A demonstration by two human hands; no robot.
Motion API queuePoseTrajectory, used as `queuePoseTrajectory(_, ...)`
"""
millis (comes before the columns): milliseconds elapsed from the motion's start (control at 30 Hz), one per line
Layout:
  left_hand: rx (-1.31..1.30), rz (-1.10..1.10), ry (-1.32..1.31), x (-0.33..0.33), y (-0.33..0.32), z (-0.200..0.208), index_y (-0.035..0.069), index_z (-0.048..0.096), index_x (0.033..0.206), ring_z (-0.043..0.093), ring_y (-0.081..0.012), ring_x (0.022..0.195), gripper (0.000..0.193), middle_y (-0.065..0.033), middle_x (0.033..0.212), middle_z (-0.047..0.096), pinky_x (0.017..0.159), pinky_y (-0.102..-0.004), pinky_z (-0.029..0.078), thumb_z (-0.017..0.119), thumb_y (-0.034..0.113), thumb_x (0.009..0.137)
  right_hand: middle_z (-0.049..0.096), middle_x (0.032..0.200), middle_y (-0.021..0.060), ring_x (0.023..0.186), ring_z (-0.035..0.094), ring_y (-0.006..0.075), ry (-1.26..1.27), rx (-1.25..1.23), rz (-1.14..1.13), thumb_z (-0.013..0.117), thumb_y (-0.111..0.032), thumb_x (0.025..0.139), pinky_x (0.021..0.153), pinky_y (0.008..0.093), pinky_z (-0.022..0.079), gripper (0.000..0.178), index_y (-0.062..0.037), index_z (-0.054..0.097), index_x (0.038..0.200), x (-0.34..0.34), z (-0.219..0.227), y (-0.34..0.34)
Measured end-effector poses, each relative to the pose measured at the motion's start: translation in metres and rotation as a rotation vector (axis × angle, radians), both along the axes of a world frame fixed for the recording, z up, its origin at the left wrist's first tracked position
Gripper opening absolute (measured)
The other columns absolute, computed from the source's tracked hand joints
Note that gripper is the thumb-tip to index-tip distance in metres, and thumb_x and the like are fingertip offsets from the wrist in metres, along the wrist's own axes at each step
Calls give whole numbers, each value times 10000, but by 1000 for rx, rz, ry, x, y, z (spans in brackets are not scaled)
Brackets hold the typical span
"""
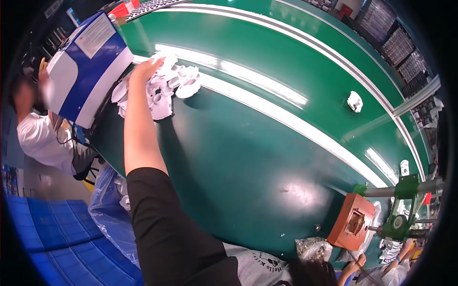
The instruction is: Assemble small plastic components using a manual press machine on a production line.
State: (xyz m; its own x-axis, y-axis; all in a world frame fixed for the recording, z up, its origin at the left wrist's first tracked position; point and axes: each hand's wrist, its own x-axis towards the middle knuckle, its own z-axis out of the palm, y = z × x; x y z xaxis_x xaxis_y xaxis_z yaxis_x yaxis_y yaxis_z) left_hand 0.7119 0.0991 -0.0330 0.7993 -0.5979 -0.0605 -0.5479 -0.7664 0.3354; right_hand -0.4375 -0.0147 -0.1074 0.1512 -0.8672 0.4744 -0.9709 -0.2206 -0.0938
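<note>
A seated co-worker (45, 140) is at far left, near blue bins (57, 224) and a blue-and-white machine (98, 59). Beside the machine, the left hand (147, 69) reaches over white parts (161, 101) heaped on the green table (238, 167), fingers touching them; I can't tell their grip. Right of these sit a clear bag (312, 249) and an orange block (350, 220). The right hand (355, 263) is just below the block, fingers too small to read.

Smooth dark-green tabletop (243, 167) bears: heap of white moulded parts (163, 108), ten o'clock; rust-orange block with recessed centre (344, 215), four o'clock; clear plastic bag of small pieces (314, 249), five o'clock. Bright-green flat strip (296, 71) beyond bears a single irregular white piece (355, 102), two o'clock.
</note>
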Motion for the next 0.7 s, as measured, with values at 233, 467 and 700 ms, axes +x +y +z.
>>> queuePoseTrajectory(233, -4, -16, -166, -139, 37, 33, 15, 661, 1018, 533, -412, 1076, 816, -274, 1058, 600, 1009, -412, 341, 379, 741, 775, 514, 1077, 202, 1015, 480, 350, -130, 56, -26, 478, -178, 889, 911, 409, 364, 310, 58, 514, 1087, 42, 16, -4)
queuePoseTrajectory(467, 51, -78, -15, -325, 35, 42, 91, 382, 1367, 189, -429, 1349, 809, -286, 1450, 179, 1018, -655, 145, 405, 685, 818, 547, 1053, 196, 1008, 493, 354, -163, 4, -64, 504, -183, 862, 909, 414, 365, 308, 46, 547, 1064, 42, 9, -4)
queuePoseTrajectory(700, -430, -40, -438, -335, 67, 58, 172, 377, 1367, 257, -362, 1339, 677, -182, 1436, 303, 1027, -590, 225, 508, 569, 835, 571, 1027, 167, 989, 507, 338, -233, -38, -66, 539, -182, 833, 888, 409, 371, 241, -1, 597, 982, 65, 20, 3)
